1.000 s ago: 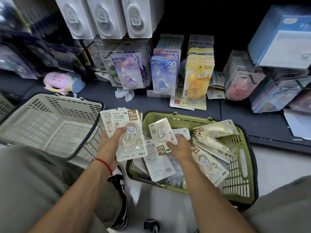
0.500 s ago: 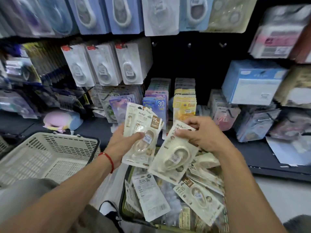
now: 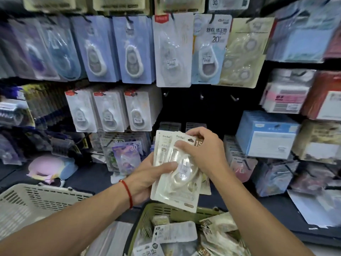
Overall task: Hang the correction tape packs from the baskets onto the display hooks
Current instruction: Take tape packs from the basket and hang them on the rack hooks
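You hold a small stack of cream correction tape packs [image 3: 177, 172] above the green basket [image 3: 166, 209]; the front card shows "15". Your left hand [image 3: 147, 178] grips its side, your right hand [image 3: 204, 152] pinches the top. The stack's back cards are hidden.

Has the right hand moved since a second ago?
Yes. The right hand rose out of the green basket and now pinches the pack stack.
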Tool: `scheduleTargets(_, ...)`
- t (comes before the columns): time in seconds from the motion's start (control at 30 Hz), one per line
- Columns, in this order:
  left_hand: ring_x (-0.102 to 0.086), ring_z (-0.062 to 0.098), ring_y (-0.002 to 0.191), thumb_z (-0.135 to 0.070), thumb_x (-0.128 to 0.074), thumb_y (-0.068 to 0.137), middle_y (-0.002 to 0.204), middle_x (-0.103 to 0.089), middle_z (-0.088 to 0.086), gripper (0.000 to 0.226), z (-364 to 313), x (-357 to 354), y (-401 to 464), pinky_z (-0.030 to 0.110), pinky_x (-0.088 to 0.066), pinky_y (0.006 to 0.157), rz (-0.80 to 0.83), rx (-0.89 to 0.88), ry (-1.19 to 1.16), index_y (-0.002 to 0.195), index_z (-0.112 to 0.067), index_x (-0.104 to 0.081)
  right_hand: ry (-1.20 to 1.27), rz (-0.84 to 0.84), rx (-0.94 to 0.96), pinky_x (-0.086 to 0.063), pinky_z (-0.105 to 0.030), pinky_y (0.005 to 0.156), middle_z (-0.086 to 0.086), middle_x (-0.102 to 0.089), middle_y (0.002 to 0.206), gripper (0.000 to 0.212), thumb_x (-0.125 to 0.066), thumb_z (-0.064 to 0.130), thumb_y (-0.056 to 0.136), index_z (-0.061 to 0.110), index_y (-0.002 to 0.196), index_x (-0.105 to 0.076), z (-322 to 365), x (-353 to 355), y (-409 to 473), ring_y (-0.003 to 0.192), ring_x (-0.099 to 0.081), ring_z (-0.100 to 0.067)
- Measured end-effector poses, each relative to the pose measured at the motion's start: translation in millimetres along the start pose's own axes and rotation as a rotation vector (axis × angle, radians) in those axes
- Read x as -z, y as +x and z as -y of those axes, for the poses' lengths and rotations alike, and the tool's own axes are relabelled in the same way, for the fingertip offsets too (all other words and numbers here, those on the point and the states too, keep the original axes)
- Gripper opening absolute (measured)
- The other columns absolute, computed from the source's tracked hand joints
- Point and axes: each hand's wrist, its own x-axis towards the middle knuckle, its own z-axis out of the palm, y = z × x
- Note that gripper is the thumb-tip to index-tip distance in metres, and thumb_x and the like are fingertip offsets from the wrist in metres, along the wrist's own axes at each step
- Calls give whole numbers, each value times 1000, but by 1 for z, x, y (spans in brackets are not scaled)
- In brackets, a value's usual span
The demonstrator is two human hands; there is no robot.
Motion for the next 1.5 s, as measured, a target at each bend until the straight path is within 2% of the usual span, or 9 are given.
scheduleTargets(0.17,-75,38,110,-17,-96,63,127,-75,16,83,-19,3,15,52,-63,82,-163,-90,-82,138,-18,-60,44,-144,-30,-50,-23,89,12,-57,123,47,-72,55,91,33,130,-57,4,2,1,104,-59,-1)
scheduleTargets(0.37,-75,37,112,-14,-91,69,125,-76,14,76,-38,13,13,51,-65,84,-253,-257,-119,136,-17,-57,173,146,-139,-63,-41,86,19,-78,101,32,-75,67,83,43,104,-73,4,-20,-23,92,-74,-3)
scheduleTargets(0.57,-72,39,118,-28,-104,57,131,-73,15,94,-52,32,1,63,-58,96,-241,-295,-190,139,-18,-58,346,165,-109,-59,-56,96,0,-82,108,40,-76,56,89,30,118,-72,15,-30,-9,100,-79,-21)
scheduleTargets(0.8,-78,18,101,-16,-92,76,110,-79,-8,57,-67,57,-14,48,-64,83,-661,-510,47,123,-29,-62,217,-47,-32,-62,-53,91,9,-80,104,19,-73,37,98,29,113,-67,23,-47,29,95,-78,-12)
scheduleTargets(0.93,-78,15,97,-15,-91,77,108,-79,-10,57,-71,63,-21,35,-66,70,-688,-548,50,123,-29,-61,189,-76,-29,-60,-54,93,6,-79,107,27,-72,47,97,28,115,-67,25,-56,43,99,-76,-15)
scheduleTargets(1.07,-78,25,101,-23,-93,75,112,-78,-7,59,-73,66,-26,65,-61,79,-685,-544,88,124,-33,-61,193,-162,-43,-62,-48,86,10,-79,101,36,-71,63,88,34,110,-69,16,-66,44,95,-76,-12)
scheduleTargets(1.17,-78,15,99,-22,-93,73,111,-79,-10,60,-74,67,-26,44,-66,78,-704,-575,92,123,-32,-62,92,-218,-5,-54,-31,74,14,-76,95,34,-68,63,91,35,109,-66,9,-78,56,91,-73,-6)
scheduleTargets(1.3,-78,12,98,-32,-96,61,110,-79,-10,69,-70,66,-22,38,-63,81,-688,-564,55,122,-30,-62,-115,-172,-101,-44,-40,102,-6,-57,151,67,-56,59,102,19,155,-46,2,-91,99,139,-53,-33)
scheduleTargets(1.5,-78,12,99,-33,-99,60,110,-79,-10,70,-59,62,-15,37,-65,80,-639,-538,66,121,-32,-63,-337,-37,-194,-48,-45,104,-16,-58,145,65,-49,53,106,11,156,-41,-2,-82,119,133,-57,-37)
